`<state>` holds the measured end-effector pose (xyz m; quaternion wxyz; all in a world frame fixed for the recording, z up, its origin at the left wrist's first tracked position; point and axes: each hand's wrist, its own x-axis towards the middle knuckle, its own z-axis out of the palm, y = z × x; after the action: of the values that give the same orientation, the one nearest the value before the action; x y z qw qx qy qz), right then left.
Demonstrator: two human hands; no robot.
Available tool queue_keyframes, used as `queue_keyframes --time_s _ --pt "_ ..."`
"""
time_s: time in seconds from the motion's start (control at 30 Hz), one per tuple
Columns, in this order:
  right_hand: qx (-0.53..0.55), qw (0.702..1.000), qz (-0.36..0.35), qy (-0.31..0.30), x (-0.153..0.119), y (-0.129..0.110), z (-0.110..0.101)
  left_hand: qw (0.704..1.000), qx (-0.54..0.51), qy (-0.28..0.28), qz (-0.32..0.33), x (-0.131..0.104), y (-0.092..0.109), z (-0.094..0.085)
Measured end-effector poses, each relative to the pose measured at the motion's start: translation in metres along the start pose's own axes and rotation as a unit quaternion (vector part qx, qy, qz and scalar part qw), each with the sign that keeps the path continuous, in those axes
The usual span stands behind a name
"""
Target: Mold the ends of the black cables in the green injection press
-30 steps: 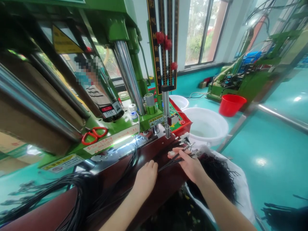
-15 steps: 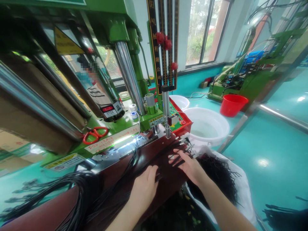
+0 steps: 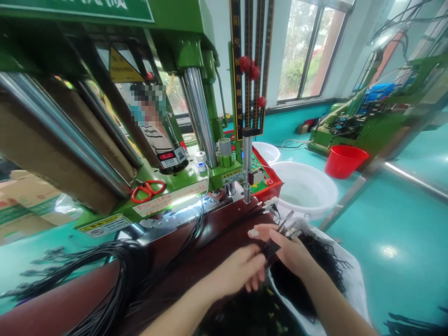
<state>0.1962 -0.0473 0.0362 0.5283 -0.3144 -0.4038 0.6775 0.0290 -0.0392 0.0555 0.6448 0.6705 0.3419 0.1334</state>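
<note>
My left hand [image 3: 241,270] is wrapped round the lower end of a small bundle of black cables [image 3: 271,249] at the front edge of the dark red table [image 3: 224,233]. Close against it on the right, my right hand [image 3: 289,247] closes on the same bundle, whose pale metallic ends stick out past the fingers. More black cables lie along the table behind the hands. A large loop of black cables [image 3: 122,270] rests at the table's left end.
The green press [image 3: 189,182] stands behind the table, with red-handled scissors [image 3: 149,190] on it. A white sack [image 3: 353,270] of black pieces is at the right. Beyond are a white tub [image 3: 304,186] and a red bucket [image 3: 345,161]. A person [image 3: 154,135] shows through the press.
My left hand has moved right and up to meet my right hand. The cables are now bunched between both hands, lifted at the table's edge. The view has shifted slightly.
</note>
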Motion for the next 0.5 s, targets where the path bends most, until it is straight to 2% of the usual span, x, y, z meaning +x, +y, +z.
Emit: queue_keyframes --time_s 0.07,0.17,0.33,0.5 --pt "0.008 1.0 0.001 0.016 -0.001 0.0 -0.002 0.999 -0.034 0.027 0.023 0.018 0.009 0.001" --pt "0.018 0.997 -0.025 0.072 0.0 0.004 -0.005 0.996 0.023 0.075 0.044 0.034 0.017 0.001" --pt "0.089 0.987 -0.053 0.121 0.006 0.009 0.003 0.978 0.136 0.139 0.074 0.035 0.017 0.001" --pt "0.122 0.983 -0.075 0.114 0.013 0.01 0.009 0.974 0.141 0.168 0.058 0.036 0.015 0.002"
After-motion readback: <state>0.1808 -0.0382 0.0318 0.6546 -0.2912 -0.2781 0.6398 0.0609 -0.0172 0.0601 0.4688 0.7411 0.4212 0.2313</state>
